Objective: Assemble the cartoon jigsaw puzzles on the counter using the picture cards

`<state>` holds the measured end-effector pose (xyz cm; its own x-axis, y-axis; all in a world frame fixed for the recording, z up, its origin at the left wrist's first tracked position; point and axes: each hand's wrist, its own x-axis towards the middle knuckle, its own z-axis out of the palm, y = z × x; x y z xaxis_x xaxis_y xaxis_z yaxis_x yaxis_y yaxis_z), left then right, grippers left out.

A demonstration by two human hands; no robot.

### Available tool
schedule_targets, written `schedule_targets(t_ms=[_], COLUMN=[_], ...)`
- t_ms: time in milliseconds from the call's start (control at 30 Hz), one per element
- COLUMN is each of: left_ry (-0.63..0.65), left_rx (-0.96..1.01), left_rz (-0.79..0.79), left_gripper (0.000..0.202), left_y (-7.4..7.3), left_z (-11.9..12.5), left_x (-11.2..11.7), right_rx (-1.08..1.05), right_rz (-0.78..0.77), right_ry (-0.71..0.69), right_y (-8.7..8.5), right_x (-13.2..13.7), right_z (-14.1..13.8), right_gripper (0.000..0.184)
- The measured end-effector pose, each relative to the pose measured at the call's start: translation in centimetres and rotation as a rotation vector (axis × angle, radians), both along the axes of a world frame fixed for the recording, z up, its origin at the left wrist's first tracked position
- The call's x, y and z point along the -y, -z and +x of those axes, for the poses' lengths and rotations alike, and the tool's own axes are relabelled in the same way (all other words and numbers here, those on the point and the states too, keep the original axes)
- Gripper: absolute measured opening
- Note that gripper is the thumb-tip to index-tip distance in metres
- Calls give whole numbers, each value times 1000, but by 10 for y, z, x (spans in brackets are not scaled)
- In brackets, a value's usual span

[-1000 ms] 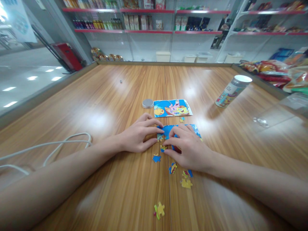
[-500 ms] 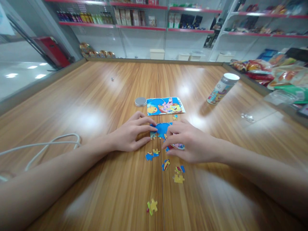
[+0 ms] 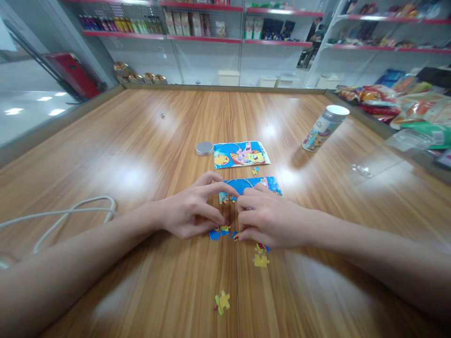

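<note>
The partly joined jigsaw puzzle, mostly blue with cartoon figures, lies flat on the table, its middle hidden by my hands. My left hand has its fingers apart, the index reaching over the puzzle. Its lower fingers are beside a joined pair of blue-and-yellow pieces. My right hand is curled, its lower fingertips on a small puzzle piece, partly covered. Just below that hand lie a red-and-blue piece and a yellow piece. A yellow-green piece sits nearest me.
Beyond the puzzle are a picture sheet, a round metal lid and a small loose piece. An upright tube stands at right. A white cable lies left; snack bags are heaped far right.
My right hand has moved down off the puzzle's lower part to a loose piece, which has shifted left. The left thumb has dropped towards the joined pair, and the left index finger reaches further right.
</note>
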<state>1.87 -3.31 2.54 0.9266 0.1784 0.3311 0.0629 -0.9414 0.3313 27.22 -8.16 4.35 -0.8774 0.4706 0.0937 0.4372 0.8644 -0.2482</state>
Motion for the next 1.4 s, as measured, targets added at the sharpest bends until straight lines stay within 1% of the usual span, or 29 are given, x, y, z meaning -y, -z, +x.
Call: schedule_targets(t_ms=[67, 200, 300, 367, 433, 533, 633, 700, 1033, 1133, 1167, 1300, 1400], left_ry=[-1, -5, -11, -16, -43, -146, -254, -283, -277, -288, -290, -294, -299], left_rx=[-3, -8, -11, -4, 24, 91, 114, 97, 73, 66, 64, 48, 33], left_rz=[-34, -85, -101, -97, -78, -30, 8, 22, 10, 5, 6, 9, 4], left_gripper=[18, 19, 19, 21, 22, 24, 27, 27, 27, 29, 29, 28, 28], left_y=[-1, -1, -1, 0, 3, 10, 17, 19, 18, 19, 19, 19, 18], left_z=[-1, -2, -2, -2, -3, -3, -4, -4, -3, -3, -3, -2, -2], left_x=[1, 3, 4, 4, 2, -3, -10, -13, -13, -13, -13, -12, -12], right_rx=[12, 113, 188, 214, 238, 277, 315, 321, 229, 221, 216, 219, 223], right_rz=[-14, -159, -193, -188, -189, -202, -189, -162, -121, -118, -117, -126, -126], right_ry=[-9, -72, -111, -113, -123, -146, -139, -122, -106, -100, -102, -117, -107], right_y=[-7, -27, -34, -34, -33, -32, -32, -32, -30, -29, -28, -25, -23], right_x=[-2, -1, 3, 6, 9, 10, 11, 12, 13, 11, 11, 10, 11], right_z=[4, 15, 20, 20, 19, 16, 14, 13, 12, 12, 12, 12, 12], right_gripper=[25, 13, 6, 5, 11, 17, 15, 12, 5, 13, 14, 5, 6])
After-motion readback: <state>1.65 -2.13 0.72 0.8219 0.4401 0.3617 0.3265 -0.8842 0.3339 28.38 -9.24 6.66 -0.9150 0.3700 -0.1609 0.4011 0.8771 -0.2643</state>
